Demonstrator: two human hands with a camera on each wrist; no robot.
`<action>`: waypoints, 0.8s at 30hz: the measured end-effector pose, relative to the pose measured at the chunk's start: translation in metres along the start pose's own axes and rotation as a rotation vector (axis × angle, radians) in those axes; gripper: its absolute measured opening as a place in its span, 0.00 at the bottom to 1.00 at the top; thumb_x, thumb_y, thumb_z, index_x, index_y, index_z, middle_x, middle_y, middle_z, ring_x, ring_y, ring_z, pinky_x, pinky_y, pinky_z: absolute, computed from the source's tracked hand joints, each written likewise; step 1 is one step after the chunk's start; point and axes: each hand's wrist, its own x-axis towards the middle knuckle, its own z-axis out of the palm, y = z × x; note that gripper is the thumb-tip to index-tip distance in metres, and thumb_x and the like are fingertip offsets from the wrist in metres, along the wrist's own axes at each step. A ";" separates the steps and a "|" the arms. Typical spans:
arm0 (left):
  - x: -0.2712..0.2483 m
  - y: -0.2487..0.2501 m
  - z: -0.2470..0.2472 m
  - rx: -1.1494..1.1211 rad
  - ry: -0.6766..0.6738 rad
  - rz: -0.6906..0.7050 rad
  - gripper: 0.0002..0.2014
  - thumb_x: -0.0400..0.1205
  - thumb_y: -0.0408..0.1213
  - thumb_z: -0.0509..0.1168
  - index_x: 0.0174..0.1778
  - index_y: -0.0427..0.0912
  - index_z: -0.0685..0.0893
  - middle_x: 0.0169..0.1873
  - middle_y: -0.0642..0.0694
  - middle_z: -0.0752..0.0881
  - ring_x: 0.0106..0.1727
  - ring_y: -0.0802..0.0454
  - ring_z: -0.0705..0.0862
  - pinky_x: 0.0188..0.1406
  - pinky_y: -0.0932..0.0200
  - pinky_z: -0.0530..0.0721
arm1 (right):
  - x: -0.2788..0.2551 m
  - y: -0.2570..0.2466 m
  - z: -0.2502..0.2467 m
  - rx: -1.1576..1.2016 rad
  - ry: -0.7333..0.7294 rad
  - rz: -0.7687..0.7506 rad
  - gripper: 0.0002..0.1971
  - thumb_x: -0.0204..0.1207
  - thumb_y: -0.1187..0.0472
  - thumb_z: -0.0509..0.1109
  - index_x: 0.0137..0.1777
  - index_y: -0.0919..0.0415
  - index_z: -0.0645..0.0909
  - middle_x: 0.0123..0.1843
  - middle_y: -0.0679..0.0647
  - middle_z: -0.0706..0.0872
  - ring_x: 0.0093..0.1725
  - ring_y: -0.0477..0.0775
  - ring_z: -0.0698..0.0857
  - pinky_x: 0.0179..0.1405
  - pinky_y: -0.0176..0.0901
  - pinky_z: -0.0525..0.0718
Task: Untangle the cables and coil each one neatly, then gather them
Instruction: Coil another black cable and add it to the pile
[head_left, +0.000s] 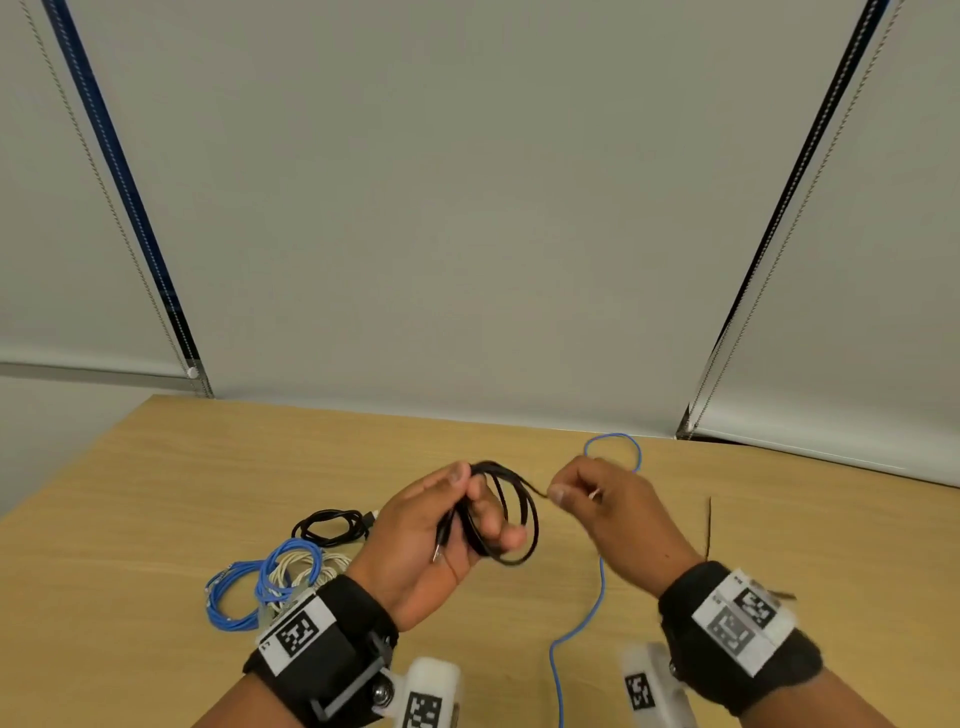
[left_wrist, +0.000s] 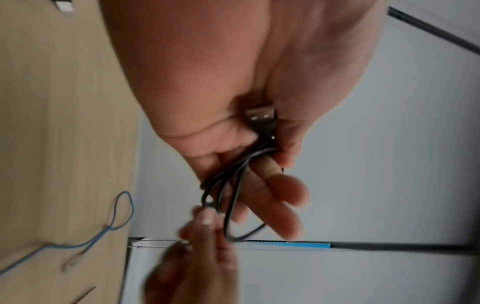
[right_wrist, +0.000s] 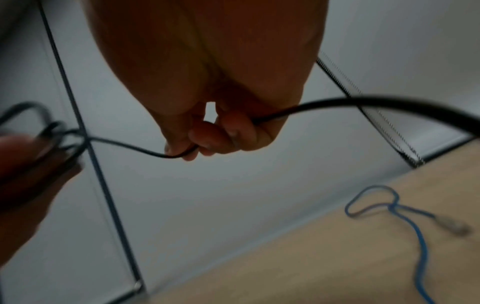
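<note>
Pale roller blinds (head_left: 467, 208) with bead chains are seen behind a light wooden counter (head_left: 156, 467), so the backdrop is pretty plain. Above the middle of the counter, a black USB cable (head_left: 511, 512) is being wound into loops: the loops are kept bunched in the left hand (head_left: 441, 530), whose grip is clamped around them with the USB plug (left_wrist: 261, 116) tucked against the palm, while the free run is pinched in the right hand (right_wrist: 207, 131), grip closed on the strand. The tail is seen trailing off past the right wrist. Toward the counter's left edge, finished coils are already laid down: a black coil (head_left: 330, 525), a blue coil (head_left: 234, 592) and a cream-and-blue bundle (head_left: 298, 569) just beside it. A loose blue cable (head_left: 597, 587) is still left uncoiled, running from the far edge to the near edge on the right side. For this step, probably best if each new loop is matched to the size of the ones already held, and the strand is given a slight roll between the fingertips so no twist gets trapped. Slack should be fed gently, not yanked, or the loops could be pulled out of the left grip.
</note>
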 end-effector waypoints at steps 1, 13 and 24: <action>0.004 0.002 -0.001 -0.043 0.029 0.051 0.14 0.89 0.41 0.60 0.42 0.36 0.80 0.37 0.30 0.89 0.43 0.32 0.91 0.56 0.40 0.89 | -0.006 0.001 0.013 0.002 -0.053 -0.019 0.07 0.82 0.58 0.72 0.42 0.48 0.84 0.42 0.48 0.86 0.45 0.48 0.83 0.48 0.47 0.80; 0.018 0.005 -0.033 1.131 0.252 0.141 0.13 0.92 0.45 0.54 0.44 0.49 0.78 0.50 0.61 0.94 0.58 0.71 0.87 0.58 0.61 0.76 | -0.026 -0.023 0.029 -0.003 -0.319 -0.113 0.07 0.83 0.52 0.69 0.45 0.50 0.85 0.30 0.39 0.79 0.33 0.38 0.76 0.36 0.35 0.73; 0.002 -0.028 -0.006 0.186 0.029 -0.034 0.19 0.86 0.49 0.63 0.45 0.35 0.85 0.25 0.44 0.70 0.23 0.48 0.73 0.49 0.44 0.87 | -0.013 -0.032 0.022 0.224 -0.005 -0.145 0.09 0.88 0.54 0.62 0.46 0.46 0.77 0.41 0.39 0.86 0.39 0.42 0.83 0.39 0.33 0.79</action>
